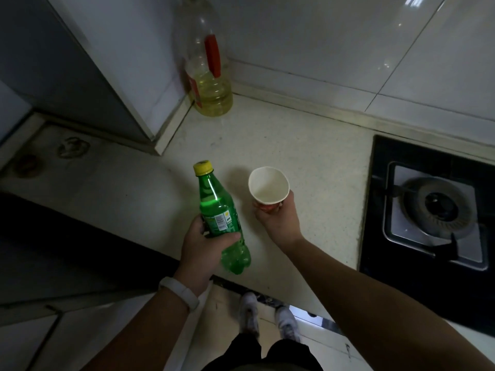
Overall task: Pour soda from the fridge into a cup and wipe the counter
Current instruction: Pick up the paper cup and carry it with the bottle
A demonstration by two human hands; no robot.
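**Capped bottle just left of cup, both in hand**

The soda bottle point(219, 218) is held over the front edge of the counter point(308, 145). Its long axis runs front to back and is tilted: the yellow cap point(202, 167) points up and away toward the back wall, and the base points toward the person. The left hand point(203, 245) wraps the labelled middle, fingers and thumb curled round it.

The cup point(268, 187) is just right of the bottle's neck and apart from it, mouth upward; it looks empty. The right hand point(278, 220) grips its lower wall; can't tell if the base touches the counter.

Judgement: the cap must come off before pouring. The right hand is nearer the cap but occupied.

An oil bottle point(209, 76) stands in the back corner and a gas stove point(434, 207) sits at the right edge.
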